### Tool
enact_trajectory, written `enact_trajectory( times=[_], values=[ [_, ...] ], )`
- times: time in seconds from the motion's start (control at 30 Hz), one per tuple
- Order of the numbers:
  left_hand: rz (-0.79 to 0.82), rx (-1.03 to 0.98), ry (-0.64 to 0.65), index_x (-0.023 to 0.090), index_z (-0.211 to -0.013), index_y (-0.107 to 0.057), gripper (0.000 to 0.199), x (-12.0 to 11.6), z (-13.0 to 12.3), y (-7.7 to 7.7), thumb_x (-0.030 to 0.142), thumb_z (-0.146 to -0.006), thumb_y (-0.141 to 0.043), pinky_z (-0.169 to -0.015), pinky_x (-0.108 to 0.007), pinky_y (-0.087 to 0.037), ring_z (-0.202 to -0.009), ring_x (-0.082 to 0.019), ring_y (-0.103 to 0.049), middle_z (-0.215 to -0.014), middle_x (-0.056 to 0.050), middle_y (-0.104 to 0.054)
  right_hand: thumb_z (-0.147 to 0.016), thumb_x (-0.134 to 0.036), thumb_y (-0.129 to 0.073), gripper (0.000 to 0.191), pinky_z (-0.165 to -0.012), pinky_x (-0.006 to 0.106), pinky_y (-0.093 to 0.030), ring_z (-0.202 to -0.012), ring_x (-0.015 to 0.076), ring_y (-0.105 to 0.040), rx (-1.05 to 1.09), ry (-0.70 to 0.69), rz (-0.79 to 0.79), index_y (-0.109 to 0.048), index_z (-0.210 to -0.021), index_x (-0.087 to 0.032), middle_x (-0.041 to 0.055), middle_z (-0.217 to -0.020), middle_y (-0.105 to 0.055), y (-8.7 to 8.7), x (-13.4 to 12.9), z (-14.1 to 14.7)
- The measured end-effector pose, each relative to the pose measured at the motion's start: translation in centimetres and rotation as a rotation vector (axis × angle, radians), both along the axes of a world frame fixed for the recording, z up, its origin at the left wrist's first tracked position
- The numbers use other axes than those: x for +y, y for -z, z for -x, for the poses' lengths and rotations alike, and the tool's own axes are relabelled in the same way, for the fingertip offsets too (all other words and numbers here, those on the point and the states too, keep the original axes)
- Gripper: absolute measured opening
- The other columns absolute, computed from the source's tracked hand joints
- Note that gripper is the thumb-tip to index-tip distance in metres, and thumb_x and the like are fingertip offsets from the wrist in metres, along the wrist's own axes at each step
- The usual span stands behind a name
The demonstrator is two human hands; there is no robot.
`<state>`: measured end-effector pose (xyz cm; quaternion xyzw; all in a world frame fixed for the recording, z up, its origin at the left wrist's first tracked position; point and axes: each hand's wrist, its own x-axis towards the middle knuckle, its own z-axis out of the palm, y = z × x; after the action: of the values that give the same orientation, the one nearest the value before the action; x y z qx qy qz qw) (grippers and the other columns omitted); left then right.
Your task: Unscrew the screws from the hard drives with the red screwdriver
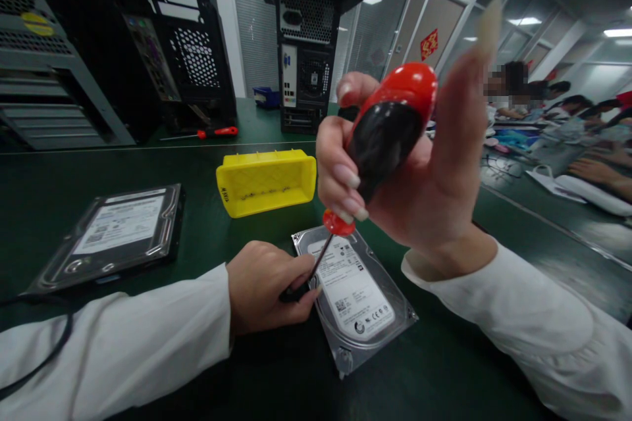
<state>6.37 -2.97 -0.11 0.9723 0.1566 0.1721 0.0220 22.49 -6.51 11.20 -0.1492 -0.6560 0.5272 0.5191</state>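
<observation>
My right hand is wrapped round the red and black handle of a screwdriver, its thumb raised. The metal shaft slants down to the left edge of a silver hard drive with a white label, lying on the green table. My left hand pinches near the shaft's lower end, at the drive's edge. A small dark object shows between its fingers; what it is cannot be made out. The screwdriver's tip is hidden by those fingers.
A yellow bin with small screws stands behind the drive. Another hard drive lies at left. A second screwdriver lies before open computer cases. A black computer tower stands at the back; people sit at far right.
</observation>
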Motion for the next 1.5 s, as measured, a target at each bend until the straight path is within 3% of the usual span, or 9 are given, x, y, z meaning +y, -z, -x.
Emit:
enact_trajectory(
  times=[0.1, 0.2, 0.4, 0.57, 0.67, 0.9, 1.0, 1.23, 1.5],
  values=[
    [0.003, 0.007, -0.003, 0.020, -0.065, -0.044, 0.018, 0.0, 0.0, -0.1, 0.031, -0.079, -0.047, -0.042, -0.026, -0.025, -0.041, -0.013, -0.051, -0.050, 0.004, -0.054, -0.092, -0.043, -0.008, 0.047, -0.055, 0.026, -0.041, -0.054, 0.0098, -0.044, -0.002, -0.003, 0.004, -0.045, -0.104, -0.018, -0.0007, -0.069, -0.044, 0.0, 0.1, 0.0],
    [0.012, 0.013, 0.000, 0.020, -0.067, -0.046, 0.016, 0.0, 0.0, -0.1, 0.031, -0.079, -0.046, -0.042, -0.026, -0.026, -0.042, -0.014, -0.052, -0.051, 0.004, -0.055, -0.094, -0.028, -0.004, 0.045, -0.060, 0.027, -0.042, -0.059, 0.0103, -0.047, -0.024, 0.008, 0.025, -0.046, -0.106, -0.018, 0.0006, -0.074, -0.044, 0.0, 0.1, 0.1],
    [0.001, -0.004, 0.008, 0.020, -0.068, -0.046, 0.015, 0.0, 0.0, 0.0, 0.030, -0.078, -0.047, -0.043, -0.026, -0.026, -0.042, -0.013, -0.052, -0.051, 0.005, -0.055, -0.088, -0.030, -0.039, 0.013, -0.064, 0.025, -0.050, -0.065, 0.0098, -0.056, 0.006, 0.015, -0.009, -0.045, -0.093, -0.020, 0.0004, -0.089, -0.052, -0.1, 0.1, 0.2],
    [0.000, -0.006, 0.004, 0.020, -0.065, -0.045, 0.016, 0.1, 0.0, 0.0, 0.030, -0.078, -0.047, -0.042, -0.025, -0.025, -0.041, -0.013, -0.051, -0.050, 0.005, -0.054, -0.088, -0.022, -0.043, 0.001, -0.050, 0.017, -0.042, -0.049, 0.0051, -0.047, 0.007, 0.006, -0.030, -0.043, -0.088, -0.021, -0.0047, -0.069, -0.047, 0.3, 0.0, 0.2],
    [-0.003, 0.002, -0.002, 0.020, -0.065, -0.044, 0.017, 0.0, -0.1, 0.0, 0.030, -0.079, -0.046, -0.042, -0.025, -0.024, -0.042, -0.013, -0.051, -0.050, 0.004, -0.054, -0.089, -0.028, -0.042, 0.008, -0.046, 0.016, -0.036, -0.044, 0.0044, -0.040, 0.034, 0.008, -0.017, -0.045, -0.090, -0.021, -0.0061, -0.060, -0.042, 0.3, 0.3, 0.1],
    [-0.003, -0.003, -0.001, 0.020, -0.065, -0.044, 0.017, -0.1, 0.0, -0.1, 0.030, -0.079, -0.045, -0.042, -0.025, -0.024, -0.041, -0.013, -0.051, -0.050, 0.004, -0.055, -0.093, -0.042, 0.004, 0.054, -0.047, 0.023, -0.037, -0.046, 0.0100, -0.041, -0.002, 0.032, 0.049, -0.045, -0.102, -0.020, -0.0017, -0.061, -0.040, -0.4, -0.3, 0.2],
    [-0.013, -0.004, 0.004, 0.020, -0.065, -0.043, 0.017, 0.0, 0.0, -0.1, 0.030, -0.078, -0.046, -0.042, -0.026, -0.024, -0.041, -0.013, -0.051, -0.050, 0.004, -0.055, -0.095, -0.033, -0.001, 0.047, -0.049, 0.023, -0.039, -0.048, 0.0097, -0.043, -0.025, 0.046, 0.002, -0.046, -0.105, -0.020, -0.0016, -0.063, -0.041, -0.5, -0.7, 0.5],
    [-0.009, 0.000, 0.008, 0.020, -0.067, -0.046, 0.016, 0.1, 0.0, 0.0, 0.030, -0.078, -0.048, -0.042, -0.025, -0.025, -0.041, -0.013, -0.052, -0.050, 0.004, -0.055, -0.087, -0.015, -0.032, 0.016, -0.058, 0.023, -0.048, -0.060, 0.0085, -0.054, 0.050, 0.131, -0.038, -0.047, -0.083, -0.019, -0.0005, -0.083, -0.050, -0.1, -0.4, 0.6],
    [-0.021, 0.018, -0.001, 0.020, -0.066, -0.044, 0.017, 0.0, 0.0, 0.1, 0.031, -0.080, -0.046, -0.043, -0.025, -0.026, -0.042, -0.013, -0.052, -0.050, 0.004, -0.054, -0.089, -0.029, -0.042, 0.010, -0.040, 0.016, -0.034, -0.040, 0.0056, -0.039, 0.068, 0.118, 0.006, -0.040, -0.082, -0.023, -0.0064, -0.057, -0.042, -0.2, 0.1, 0.4]
  ],
)
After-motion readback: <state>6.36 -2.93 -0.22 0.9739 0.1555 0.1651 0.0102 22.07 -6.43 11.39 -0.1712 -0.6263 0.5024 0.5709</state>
